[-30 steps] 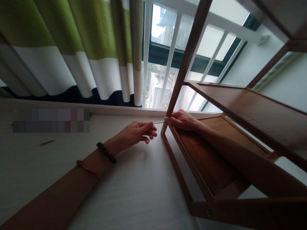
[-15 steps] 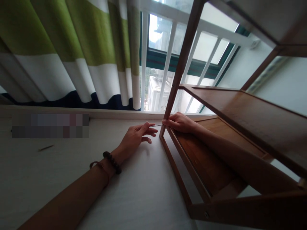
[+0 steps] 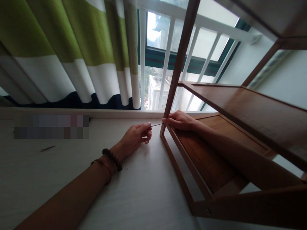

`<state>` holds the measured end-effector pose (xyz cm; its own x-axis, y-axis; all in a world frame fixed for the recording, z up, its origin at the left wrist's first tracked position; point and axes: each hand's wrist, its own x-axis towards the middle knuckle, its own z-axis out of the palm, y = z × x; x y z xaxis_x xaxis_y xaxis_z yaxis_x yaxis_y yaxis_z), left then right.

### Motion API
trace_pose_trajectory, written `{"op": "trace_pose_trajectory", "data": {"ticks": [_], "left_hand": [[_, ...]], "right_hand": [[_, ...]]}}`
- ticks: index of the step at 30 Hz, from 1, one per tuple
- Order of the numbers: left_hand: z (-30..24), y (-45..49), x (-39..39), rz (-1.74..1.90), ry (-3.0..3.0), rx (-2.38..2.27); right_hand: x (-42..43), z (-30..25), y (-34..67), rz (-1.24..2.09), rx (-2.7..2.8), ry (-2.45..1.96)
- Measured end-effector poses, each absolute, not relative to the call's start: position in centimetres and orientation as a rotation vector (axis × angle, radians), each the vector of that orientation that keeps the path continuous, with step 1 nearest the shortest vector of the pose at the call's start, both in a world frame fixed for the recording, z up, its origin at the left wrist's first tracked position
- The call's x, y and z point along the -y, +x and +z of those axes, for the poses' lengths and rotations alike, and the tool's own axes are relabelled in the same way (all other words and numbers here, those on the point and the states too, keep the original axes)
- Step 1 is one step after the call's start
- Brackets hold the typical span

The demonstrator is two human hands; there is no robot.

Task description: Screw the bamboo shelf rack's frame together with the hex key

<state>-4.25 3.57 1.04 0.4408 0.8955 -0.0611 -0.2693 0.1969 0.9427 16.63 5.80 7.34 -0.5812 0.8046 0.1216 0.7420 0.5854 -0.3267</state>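
Note:
My left hand [image 3: 136,135] is closed, pinching a thin metal rod that looks like a hex key [image 3: 157,124] between thumb and fingers. The rod's far end meets the upright post of a brown wooden shelf [image 3: 176,68], low down near the bottom. My right hand [image 3: 178,120] is wrapped round that same post from the other side, its fingertips beside the rod's tip. The right forearm reaches in over the lower shelf board [image 3: 203,150]. Whatever the rod's tip sits in is too small to make out.
A thin short stick-like piece [image 3: 48,148] lies on the pale surface [image 3: 120,198] at left, near a blurred-out patch. Green and white curtains [image 3: 100,48] hang behind. White window bars [image 3: 165,64] stand beyond the shelf. A bolt head [image 3: 208,211] shows on the nearest frame rail.
My left fingers, spread out before, have curled in round the rod. My right hand stays on the post. The view has shifted slightly.

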Motion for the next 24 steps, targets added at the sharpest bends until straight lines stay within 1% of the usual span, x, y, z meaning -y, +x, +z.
{"op": "trace_pose_trajectory", "data": {"ticks": [6, 13, 24], "left_hand": [[1.04, -3.97, -3.74, 1.001, 1.091, -0.738], [1.11, -4.0, -3.7, 1.04, 1.125, -0.754], [1.0, -3.89, -3.82, 1.095, 1.13, -0.758]], "right_hand": [[-5.61, 7.48, 16.51, 0.331, 2.556, -1.353], [-5.53, 7.43, 16.27, 0.222, 2.574, -1.348], [-5.58, 7.26, 16.36, 0.19, 2.624, -1.419]]}}
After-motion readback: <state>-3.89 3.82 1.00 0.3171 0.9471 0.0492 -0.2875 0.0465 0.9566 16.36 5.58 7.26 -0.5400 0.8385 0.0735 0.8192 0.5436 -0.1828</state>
